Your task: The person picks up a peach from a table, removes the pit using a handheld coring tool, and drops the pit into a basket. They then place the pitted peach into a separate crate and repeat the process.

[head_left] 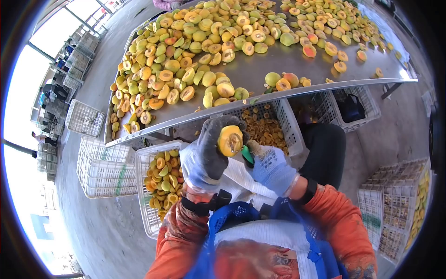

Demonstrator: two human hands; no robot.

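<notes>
My left hand (pixel 203 151), in a grey-and-white work glove, is wrapped round a yellow peach half (pixel 230 141). Its cut face is turned up, with the brown pit area in view. Close on the right, my gloved right hand (pixel 272 168) is closed on a small green-handled tool (pixel 247 155). The tool's tip meets the lower right edge of the cut face; its shape is too small to make out. Both hands are above my lap, just in front of the metal table (pixel 274 96).
Many peach halves (pixel 200 35) are heaped on the table. Left of my arms stands a white crate (pixel 145 204) of halves; a crate of pits and scraps (pixel 262 128) sits under the table edge. Stacked crates flank me at left (pixel 104 172) and right (pixel 390 209).
</notes>
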